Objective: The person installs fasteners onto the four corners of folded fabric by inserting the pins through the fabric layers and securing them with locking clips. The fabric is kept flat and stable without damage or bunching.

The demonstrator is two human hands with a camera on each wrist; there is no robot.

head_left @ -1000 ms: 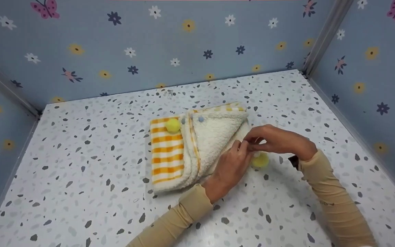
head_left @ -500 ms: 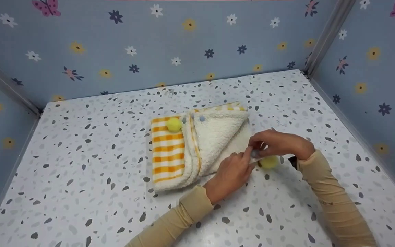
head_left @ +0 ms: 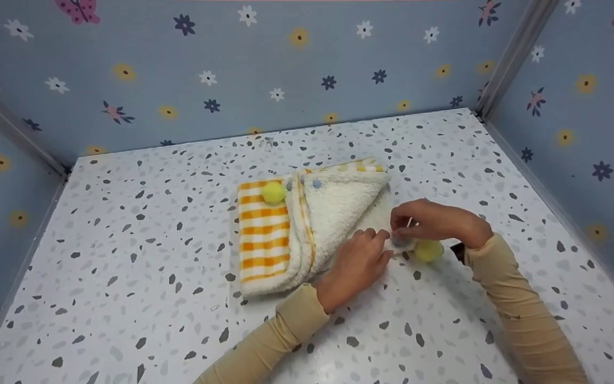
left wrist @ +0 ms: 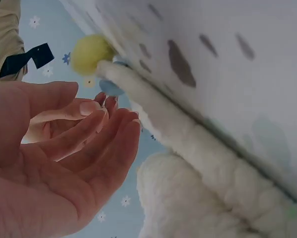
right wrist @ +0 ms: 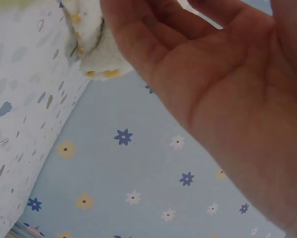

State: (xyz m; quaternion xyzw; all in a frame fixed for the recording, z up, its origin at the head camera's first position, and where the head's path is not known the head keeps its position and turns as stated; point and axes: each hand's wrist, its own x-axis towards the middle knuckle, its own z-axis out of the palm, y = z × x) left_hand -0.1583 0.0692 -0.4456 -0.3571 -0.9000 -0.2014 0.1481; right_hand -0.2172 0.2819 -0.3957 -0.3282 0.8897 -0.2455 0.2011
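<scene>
A folded cloth (head_left: 264,242), yellow-and-white checked with cream fleece lining, lies mid-table. One yellow pompom (head_left: 273,193) sits on its upper left; another yellow pompom (head_left: 428,250) lies by the right hand. Over the cloth's right side reaches the left hand (head_left: 354,261), its fingers loosely bent with nothing between them in the left wrist view. The right hand (head_left: 437,220) has its bent fingertips close together beside a blue-grey button (left wrist: 109,88) at the fleece's edge. Whether those fingertips pinch anything cannot be told. In the right wrist view, its fingertips are out of frame.
Small blue-grey buttons (head_left: 316,184) show along the cloth's upper edge. The speckled white table (head_left: 142,229) is bounded by blue flower-patterned panels (head_left: 264,58) at the back and both sides.
The left fingers have drawn back slightly from the right fingertips. The blue-grey button, hidden a second ago and then between the hands, now sits lower, and the right pompom has shifted rightward.
</scene>
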